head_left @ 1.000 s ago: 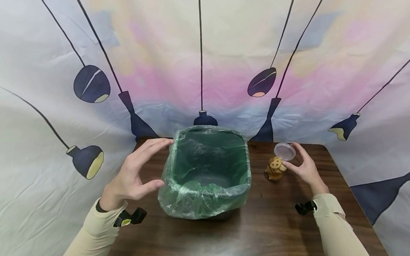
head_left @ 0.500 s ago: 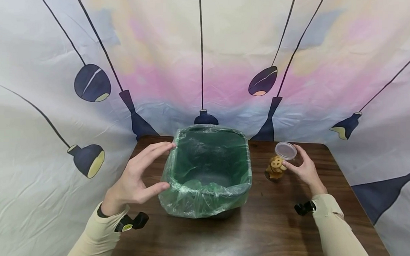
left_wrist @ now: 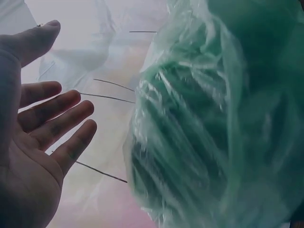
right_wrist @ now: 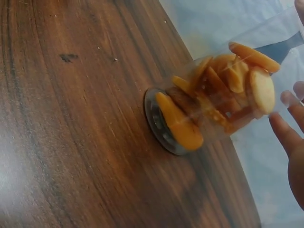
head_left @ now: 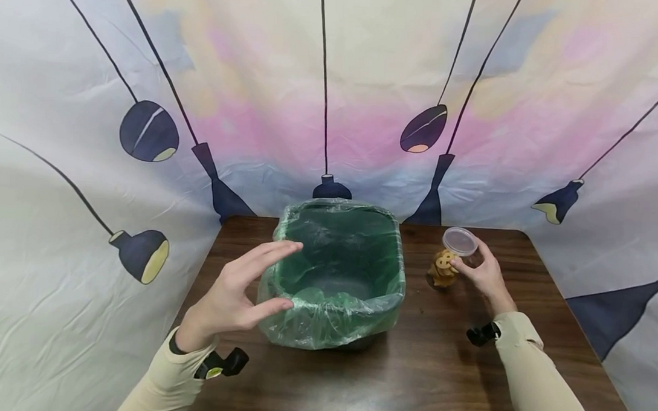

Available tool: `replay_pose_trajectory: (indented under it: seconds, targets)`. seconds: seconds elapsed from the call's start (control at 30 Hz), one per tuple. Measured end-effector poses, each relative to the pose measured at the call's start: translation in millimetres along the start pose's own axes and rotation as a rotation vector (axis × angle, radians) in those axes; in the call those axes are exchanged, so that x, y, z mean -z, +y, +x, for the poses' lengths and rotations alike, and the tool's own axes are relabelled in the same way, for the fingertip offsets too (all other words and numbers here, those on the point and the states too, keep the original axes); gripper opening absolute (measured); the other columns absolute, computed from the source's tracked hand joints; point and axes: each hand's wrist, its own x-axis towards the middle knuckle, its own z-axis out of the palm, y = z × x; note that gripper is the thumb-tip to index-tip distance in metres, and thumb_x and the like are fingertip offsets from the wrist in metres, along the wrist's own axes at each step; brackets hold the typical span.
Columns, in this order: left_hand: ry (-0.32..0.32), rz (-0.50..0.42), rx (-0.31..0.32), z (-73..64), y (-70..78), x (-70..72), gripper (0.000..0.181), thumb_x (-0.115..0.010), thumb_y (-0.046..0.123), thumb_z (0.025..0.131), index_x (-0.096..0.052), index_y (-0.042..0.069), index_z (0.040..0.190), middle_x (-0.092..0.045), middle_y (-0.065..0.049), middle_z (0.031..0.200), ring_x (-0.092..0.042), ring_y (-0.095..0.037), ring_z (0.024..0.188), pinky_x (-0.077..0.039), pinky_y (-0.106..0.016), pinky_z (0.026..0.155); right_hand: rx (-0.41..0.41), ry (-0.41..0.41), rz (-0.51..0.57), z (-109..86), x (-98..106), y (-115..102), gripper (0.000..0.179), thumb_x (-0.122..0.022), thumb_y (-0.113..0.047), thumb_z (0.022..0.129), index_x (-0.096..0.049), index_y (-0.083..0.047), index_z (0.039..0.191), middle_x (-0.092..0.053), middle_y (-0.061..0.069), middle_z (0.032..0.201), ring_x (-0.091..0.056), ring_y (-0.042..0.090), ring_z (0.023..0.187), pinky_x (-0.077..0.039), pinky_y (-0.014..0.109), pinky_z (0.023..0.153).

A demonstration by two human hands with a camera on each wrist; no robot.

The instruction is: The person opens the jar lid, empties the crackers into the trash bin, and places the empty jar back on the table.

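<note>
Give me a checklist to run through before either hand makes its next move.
1. Jar standing upright on the table: ok, its base rests on the wood.
2. Right hand placed to grip the jar: ok, thumb and fingers lie to either side of its upper part.
3. Right hand's hold firm: cannot tell, contact is not clear.
4. Jar's round clear top closed: cannot tell, lid or open rim.
5. Green liner folded over the bin's rim: ok, it hangs outside all along the near side.
6. Left hand holding the liner: not ok, its fingers are spread and apart from it.
</note>
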Motion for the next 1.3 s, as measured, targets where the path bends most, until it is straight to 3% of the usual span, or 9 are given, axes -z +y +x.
replay_pose_trajectory:
  seconds: [0.13,0.33,0.63,0.8,0.93,1.03,1.3]
  targets:
    - [0.009,-0.012,-0.020,4.3,0.8,-5.2,0.064,-0.073,0.032,0.088,-0.053,-0.011,0.131,-0.057,-0.021,0.132,-0.053,-0.023,0.126,-0.039,-0.026,0.107,0.023,0.009,0.110,2.1,-6.0,4.1,0.078,-0.075,0.002,0.082,-0.033,0.001,0.148,-0.050,-0.016,0.120,-0.051,-0.013,0.107,-0.044,0.008,0.087]
    - [0.016,-0.039,-0.066,9.0,2.2,-13.8,0.066,-0.076,0.029,0.086,-0.052,-0.013,0.130,-0.057,-0.022,0.131,-0.053,-0.025,0.126,-0.040,-0.027,0.107,0.017,0.042,0.255,1.4,-15.1,10.0,0.078,-0.072,0.009,0.081,-0.032,0.005,0.146,-0.051,-0.018,0.119,-0.051,-0.011,0.111,-0.042,0.006,0.091]
    - [0.026,-0.027,-0.053,12.1,-0.4,-20.5,0.072,-0.081,0.031,0.081,-0.052,-0.012,0.131,-0.058,-0.021,0.131,-0.053,-0.026,0.125,-0.040,-0.028,0.108,-0.048,0.088,0.158,-0.3,-14.3,9.6,0.075,-0.075,0.001,0.082,-0.035,0.003,0.146,-0.049,-0.015,0.120,-0.049,-0.013,0.109,-0.042,0.009,0.094]
    - [0.003,-0.048,-0.022,12.1,0.6,-25.9,0.074,-0.082,0.027,0.079,-0.050,-0.010,0.134,-0.056,-0.019,0.133,-0.052,-0.026,0.126,-0.040,-0.029,0.108,-0.058,0.088,0.068,-9.5,-11.7,-13.7,0.072,-0.076,-0.004,0.083,-0.038,0.005,0.143,-0.052,-0.008,0.121,-0.049,-0.014,0.106,-0.046,0.021,0.098]
    - [-0.032,-0.051,0.016,12.8,2.3,-31.4,0.076,-0.084,0.024,0.077,-0.048,-0.007,0.137,-0.056,-0.018,0.134,-0.052,-0.026,0.127,-0.040,-0.029,0.107,-0.052,0.083,0.049,-13.1,-11.3,-23.6,0.070,-0.076,-0.004,0.083,-0.039,0.006,0.142,-0.052,-0.008,0.118,-0.050,-0.015,0.104,-0.047,0.017,0.094]
    - [-0.045,-0.058,0.034,13.4,2.0,-35.7,0.077,-0.083,0.027,0.078,-0.048,-0.005,0.138,-0.055,-0.017,0.135,-0.052,-0.026,0.127,-0.040,-0.029,0.107,-0.052,0.079,0.052,-11.3,-10.8,-19.6,0.070,-0.076,-0.003,0.083,-0.039,0.006,0.141,-0.051,-0.009,0.117,-0.050,-0.015,0.103,-0.047,0.014,0.092]
    - [-0.038,-0.053,0.057,16.4,1.0,-47.4,0.071,-0.078,0.030,0.084,-0.047,-0.002,0.139,-0.056,-0.011,0.135,-0.053,-0.025,0.125,-0.043,-0.031,0.104,-0.073,0.054,0.002,-6.7,-8.3,6.3,0.073,-0.078,-0.010,0.083,-0.040,0.000,0.144,-0.052,0.009,0.126,-0.050,-0.015,0.099,-0.048,0.010,0.083]
